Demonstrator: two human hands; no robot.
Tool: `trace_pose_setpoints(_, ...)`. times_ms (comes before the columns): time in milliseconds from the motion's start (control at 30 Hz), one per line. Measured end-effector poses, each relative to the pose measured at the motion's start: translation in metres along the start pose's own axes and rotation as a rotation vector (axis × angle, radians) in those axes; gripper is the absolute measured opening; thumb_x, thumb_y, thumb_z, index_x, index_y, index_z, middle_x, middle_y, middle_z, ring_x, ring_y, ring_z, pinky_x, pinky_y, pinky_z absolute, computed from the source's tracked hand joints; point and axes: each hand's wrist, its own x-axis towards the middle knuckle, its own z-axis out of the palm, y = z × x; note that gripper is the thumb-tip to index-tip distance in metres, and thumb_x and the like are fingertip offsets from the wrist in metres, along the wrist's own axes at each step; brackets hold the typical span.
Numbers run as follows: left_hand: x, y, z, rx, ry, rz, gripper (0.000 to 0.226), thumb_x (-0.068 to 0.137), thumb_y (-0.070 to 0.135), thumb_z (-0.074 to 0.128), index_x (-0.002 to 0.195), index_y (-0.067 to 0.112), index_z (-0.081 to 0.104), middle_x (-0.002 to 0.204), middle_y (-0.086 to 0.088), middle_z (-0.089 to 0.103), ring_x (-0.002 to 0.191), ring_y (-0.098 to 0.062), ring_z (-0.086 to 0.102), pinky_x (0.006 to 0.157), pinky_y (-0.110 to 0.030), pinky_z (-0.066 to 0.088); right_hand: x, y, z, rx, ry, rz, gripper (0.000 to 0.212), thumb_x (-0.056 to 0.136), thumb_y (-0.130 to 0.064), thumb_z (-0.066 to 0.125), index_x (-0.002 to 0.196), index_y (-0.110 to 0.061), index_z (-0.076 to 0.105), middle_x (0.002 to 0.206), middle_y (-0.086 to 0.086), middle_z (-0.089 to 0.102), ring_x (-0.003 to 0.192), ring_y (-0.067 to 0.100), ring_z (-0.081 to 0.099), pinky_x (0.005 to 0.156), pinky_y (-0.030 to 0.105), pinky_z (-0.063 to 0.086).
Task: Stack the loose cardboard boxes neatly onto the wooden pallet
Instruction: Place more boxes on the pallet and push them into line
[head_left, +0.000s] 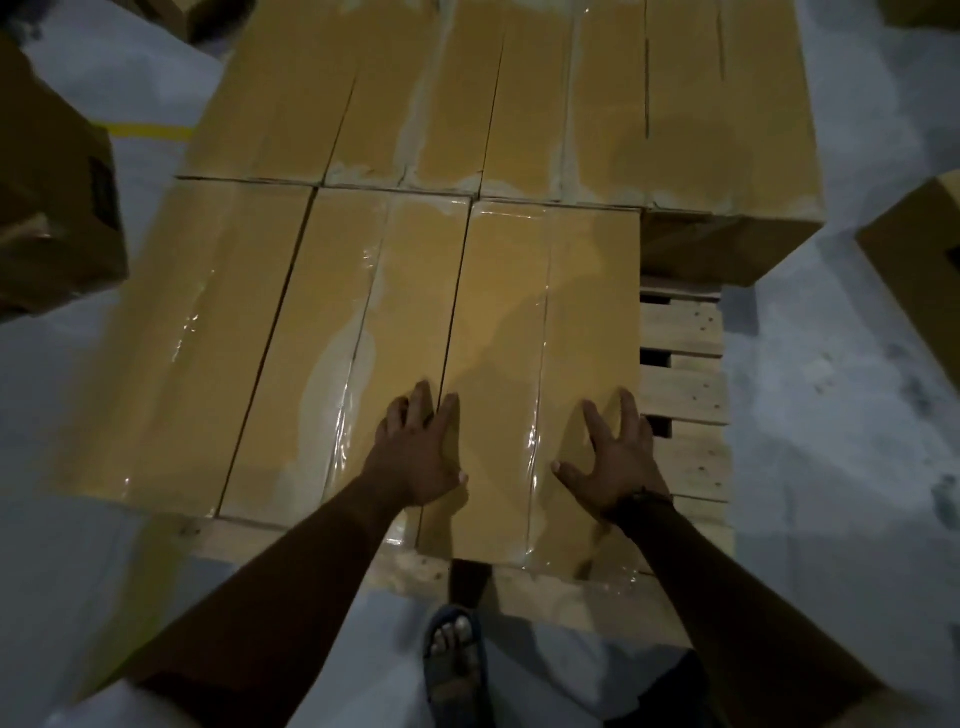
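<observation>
Grey warehouse floor (841, 441) surrounds a wooden pallet (681, 387) nearly covered with cardboard boxes (260, 338). A person's left hand (422, 451) and right hand (614, 460) press flat, fingers spread, on the nearest box (545, 312). An uneven shove would likely skew it, or pinch the left fingers at the seam.

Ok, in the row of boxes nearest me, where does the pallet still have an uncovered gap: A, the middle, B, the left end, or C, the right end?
C: bare slats of the wooden pallet show just right of the box that the right hand rests on.
</observation>
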Motion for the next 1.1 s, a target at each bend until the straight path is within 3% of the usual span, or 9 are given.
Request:
trace_pose_setpoints(233, -0.062, -0.030, 0.056, 0.103, -0.017, 0.164, 0.145, 0.066, 0.079, 0.074, 0.157, 0.030, -0.028, 0.161, -0.001, -0.042, 0.150, -0.038, -0.029, 0.123, -0.058, 0.006, -0.061, -0.007, 0.035, -0.238, -0.089, 0.054, 0.120, 0.076, -0.085, 0.056, 0.159, -0.035, -0.014, 0.164, 0.007, -0.030, 0.150, 0.050, -0.010, 0.114, 0.060, 0.033)
trace_pose_setpoints(433, -0.068, -0.031, 0.070, 0.161, 0.113, 0.160, 0.135, 0.076, 0.063, 0.078, 0.157, 0.031, -0.026, 0.164, 0.001, -0.034, 0.154, -0.038, -0.016, 0.125, -0.053, 0.019, -0.092, 0.006, 0.065, -0.273, -0.036, 0.011, 0.135, 0.064, -0.088, 0.062, 0.158, -0.033, -0.018, 0.163, 0.009, -0.030, 0.149, 0.052, -0.013, 0.104, 0.062, 0.044)
trace_pose_setpoints(533, -0.068, -0.032, 0.071, 0.123, 0.116, 0.151, 0.132, 0.077, 0.060, 0.079, 0.159, 0.033, -0.020, 0.166, 0.004, -0.030, 0.155, -0.037, -0.014, 0.124, -0.054, 0.022, -0.099, 0.013, 0.073, -0.291, -0.018, -0.003, 0.127, 0.074, -0.072, 0.071, 0.159, -0.034, -0.015, 0.164, 0.010, -0.028, 0.148, 0.054, -0.002, 0.105, 0.061, 0.046)
trace_pose_setpoints(633, -0.069, -0.032, 0.070, 0.150, 0.114, 0.152, 0.129, 0.078, 0.061, 0.077, 0.160, 0.032, -0.019, 0.167, 0.003, -0.029, 0.155, -0.038, -0.013, 0.124, -0.055, 0.023, -0.103, 0.016, 0.076, -0.239, 0.000, -0.019, 0.112, 0.084, -0.059, 0.071, 0.160, -0.036, -0.009, 0.165, 0.010, -0.025, 0.147, 0.053, 0.007, 0.111, 0.057, 0.039)
trace_pose_setpoints(833, -0.067, -0.032, 0.069, 0.170, 0.115, 0.159, 0.125, 0.080, 0.065, 0.073, 0.160, 0.034, -0.018, 0.168, 0.004, -0.025, 0.155, -0.038, -0.011, 0.122, -0.054, 0.027, -0.099, 0.016, 0.067, -0.170, -0.049, 0.013, 0.103, 0.090, -0.052, 0.068, 0.159, -0.041, -0.008, 0.164, 0.002, -0.031, 0.150, 0.048, 0.003, 0.116, 0.052, 0.032)
trace_pose_setpoints(1000, -0.065, -0.030, 0.066, 0.151, 0.108, 0.148, 0.127, 0.076, 0.069, 0.074, 0.161, 0.033, -0.014, 0.169, 0.004, -0.021, 0.155, -0.038, -0.008, 0.118, -0.058, 0.033, -0.099, 0.015, 0.065, -0.169, -0.073, 0.023, 0.105, 0.087, -0.061, 0.067, 0.159, -0.042, -0.008, 0.163, 0.001, -0.032, 0.150, 0.047, 0.001, 0.116, 0.053, 0.032)
trace_pose_setpoints(1100, -0.065, -0.027, 0.065, 0.156, 0.127, 0.151, 0.125, 0.073, 0.090, 0.054, 0.163, 0.029, -0.009, 0.170, -0.002, -0.016, 0.154, -0.041, -0.005, 0.122, -0.057, 0.024, -0.098, 0.012, 0.064, -0.215, -0.043, 0.035, 0.102, 0.083, -0.080, 0.051, 0.159, -0.040, -0.003, 0.166, 0.004, -0.024, 0.151, 0.046, -0.004, 0.118, 0.058, 0.023)
